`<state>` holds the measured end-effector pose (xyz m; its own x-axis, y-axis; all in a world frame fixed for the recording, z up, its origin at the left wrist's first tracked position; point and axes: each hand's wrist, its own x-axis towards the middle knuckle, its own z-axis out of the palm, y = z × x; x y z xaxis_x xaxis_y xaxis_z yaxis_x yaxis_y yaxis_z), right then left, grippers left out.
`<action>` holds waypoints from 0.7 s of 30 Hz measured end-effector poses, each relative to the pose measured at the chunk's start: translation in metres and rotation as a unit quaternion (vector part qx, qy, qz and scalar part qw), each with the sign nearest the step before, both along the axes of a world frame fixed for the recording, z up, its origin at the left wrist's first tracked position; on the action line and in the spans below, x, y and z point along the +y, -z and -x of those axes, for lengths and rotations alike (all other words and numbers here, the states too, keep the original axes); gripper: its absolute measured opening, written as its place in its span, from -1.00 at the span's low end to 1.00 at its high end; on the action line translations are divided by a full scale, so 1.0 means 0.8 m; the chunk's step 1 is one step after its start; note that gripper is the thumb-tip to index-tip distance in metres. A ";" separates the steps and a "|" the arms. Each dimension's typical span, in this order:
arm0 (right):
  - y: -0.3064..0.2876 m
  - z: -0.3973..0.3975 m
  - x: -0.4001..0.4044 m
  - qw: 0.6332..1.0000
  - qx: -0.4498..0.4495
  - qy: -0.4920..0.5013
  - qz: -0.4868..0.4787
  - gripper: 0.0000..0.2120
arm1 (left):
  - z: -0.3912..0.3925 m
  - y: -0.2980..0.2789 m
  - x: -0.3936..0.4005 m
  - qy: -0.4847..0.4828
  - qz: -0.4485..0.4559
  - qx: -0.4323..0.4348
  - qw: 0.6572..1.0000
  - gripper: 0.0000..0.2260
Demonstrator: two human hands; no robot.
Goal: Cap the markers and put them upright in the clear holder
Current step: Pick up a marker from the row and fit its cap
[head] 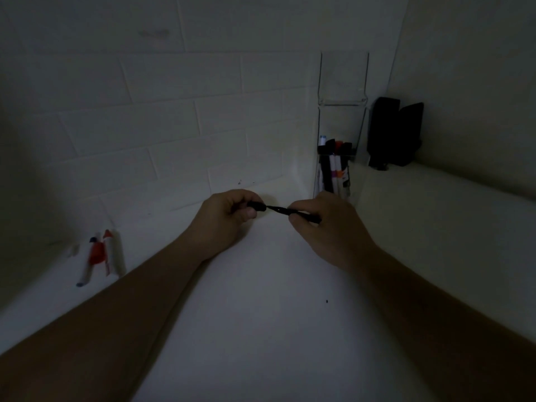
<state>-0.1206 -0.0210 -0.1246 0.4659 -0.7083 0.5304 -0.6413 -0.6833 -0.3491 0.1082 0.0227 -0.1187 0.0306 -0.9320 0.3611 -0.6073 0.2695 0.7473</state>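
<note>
Head view: left hand [224,217] pinches black cap [257,206], right hand [324,224] pinches marker [293,212] between them.

white counter [261,329], dimly lit. white brick-pattern tiled wall [145,97] along the counter's far edge, plain wall [470,68] along its right edge. black object [394,132], two upright parts side by side, at the far right corner against the plain wall; can't tell what it is. tiny dark speck [327,301] mid-counter.

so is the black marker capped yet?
Not yet. The left hand holds the cap, the right hand the black marker; its tip shows between them.
</note>
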 end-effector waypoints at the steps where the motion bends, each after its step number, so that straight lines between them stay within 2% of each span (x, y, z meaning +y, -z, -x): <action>1: 0.001 -0.001 -0.001 1.000 0.006 -0.004 0.002 -0.78 | 0.000 0.000 0.000 0.002 0.002 -0.004 1.000 -0.79; 4: 0.004 0.000 0.001 1.000 0.021 0.003 0.009 -0.81 | 0.002 -0.001 0.002 0.003 0.006 -0.035 0.999 -0.80; 7: 0.001 0.002 0.008 0.996 0.054 0.029 0.060 -0.83 | 0.007 -0.001 0.005 -0.007 0.013 -0.068 0.998 -0.83; 11: -0.003 -0.006 0.013 0.991 0.086 0.009 0.100 -0.83 | 0.025 -0.002 0.012 0.010 0.027 -0.121 0.992 -0.83; 18: -0.004 -0.007 0.018 0.995 0.044 -0.003 0.086 -0.76 | 0.041 -0.004 0.019 -0.020 0.096 -0.130 0.987 -0.84; 21: -0.008 -0.005 0.020 0.996 0.054 0.018 0.075 -0.76 | 0.046 -0.001 0.020 -0.016 0.104 -0.098 0.990 -0.84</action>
<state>-0.1170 -0.0049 -0.1182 0.5027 -0.6413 0.5796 -0.6941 -0.6991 -0.1716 0.0715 0.0387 -0.1176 -0.0303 -0.8363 0.5475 -0.7463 0.3833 0.5442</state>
